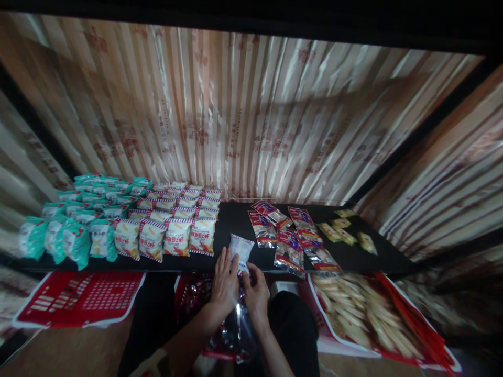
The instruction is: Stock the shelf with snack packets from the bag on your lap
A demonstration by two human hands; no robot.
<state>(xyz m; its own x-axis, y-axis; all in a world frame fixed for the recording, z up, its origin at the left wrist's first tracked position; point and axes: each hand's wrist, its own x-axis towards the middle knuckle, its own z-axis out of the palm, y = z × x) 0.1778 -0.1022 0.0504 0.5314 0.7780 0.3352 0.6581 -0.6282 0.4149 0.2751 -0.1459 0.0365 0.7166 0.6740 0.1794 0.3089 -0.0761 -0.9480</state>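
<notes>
My left hand (225, 283) and my right hand (256, 293) meet at the front edge of a black shelf (236, 220). Both have fingers closed on a small white and blue snack packet (240, 251) that lies on the shelf edge. Below my hands hangs a clear plastic bag (236, 330) with dark red packets inside; which hand touches it I cannot tell.
Rows of teal packets (78, 220) and red-white striped packets (173, 220) fill the shelf's left. Red foil packets (291, 235) and yellow ones (346, 228) lie to the right. A red basket (78, 298) sits lower left, a red tray of pale packets (361, 314) lower right. Striped curtain behind.
</notes>
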